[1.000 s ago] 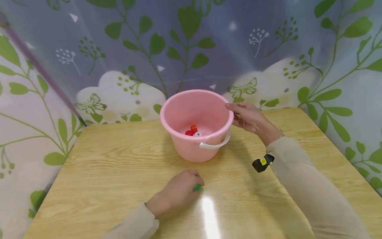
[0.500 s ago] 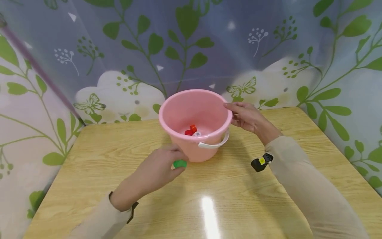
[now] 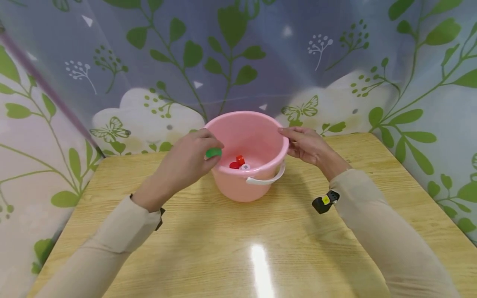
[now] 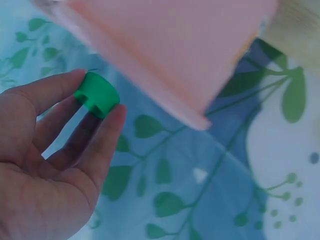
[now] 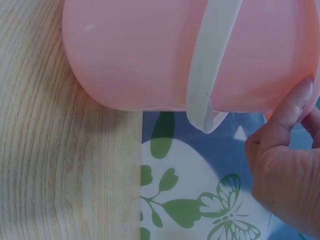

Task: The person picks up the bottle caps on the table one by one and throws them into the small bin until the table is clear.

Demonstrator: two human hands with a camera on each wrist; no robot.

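Observation:
A pink bucket (image 3: 244,188) stands upright on the table, its white handle (image 3: 266,181) hanging down at the front right. Inside, on its floor, lie two red pieces (image 3: 240,159) and a small white round piece (image 3: 245,167). My left hand (image 3: 186,159) pinches a small green cylinder-shaped piece (image 4: 98,95) between thumb and fingertips, at the bucket's left rim; the left wrist view shows it just outside the wall. On the other side my right hand (image 3: 307,145) grips the right rim, thumb on top and fingers against the outer wall (image 5: 292,107).
The wooden table (image 3: 298,248) reaches back to a leaf-patterned cloth wall (image 3: 149,116) close behind the bucket. Further cloth panels (image 3: 439,136) close off the right and left sides. A small black camera (image 3: 325,202) sits on the right wrist.
My left hand has lifted the green piece off the table and carried it up and to the left, to the bucket's left rim. The right hand has kept its hold on the rim.

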